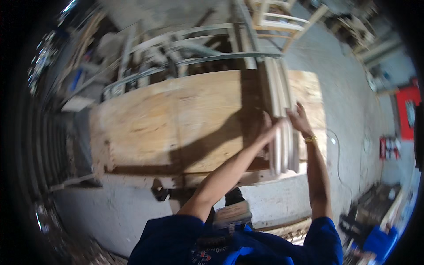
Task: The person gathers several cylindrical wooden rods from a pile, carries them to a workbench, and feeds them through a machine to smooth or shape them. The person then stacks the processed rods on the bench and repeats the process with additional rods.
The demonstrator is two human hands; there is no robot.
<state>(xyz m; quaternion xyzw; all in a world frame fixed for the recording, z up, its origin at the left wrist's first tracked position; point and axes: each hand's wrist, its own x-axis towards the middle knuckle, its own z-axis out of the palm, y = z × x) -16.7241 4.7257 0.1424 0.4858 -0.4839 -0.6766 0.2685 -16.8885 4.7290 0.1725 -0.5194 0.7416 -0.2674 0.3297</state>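
Observation:
A bundle of long, pale wooden slats (275, 92) lies side by side across the right part of a plywood-topped workbench (145, 119). My left hand (273, 125) is closed around the near-middle part of the slats, its fingers slightly blurred. Against their right side, my right hand (300, 120) grips the outer slats, a yellow bracelet (311, 138) on its wrist. The two hands are close together, with the slats between them. My palms and some fingertips are hidden.
A metal rail (212, 58) runs along the bench's far edge, with wooden frames and scrap behind it. A wooden chair frame (278, 24) stands beyond on the concrete floor. A thin cable (339, 159) lies at right. More wood pieces (287, 230) sit near my body.

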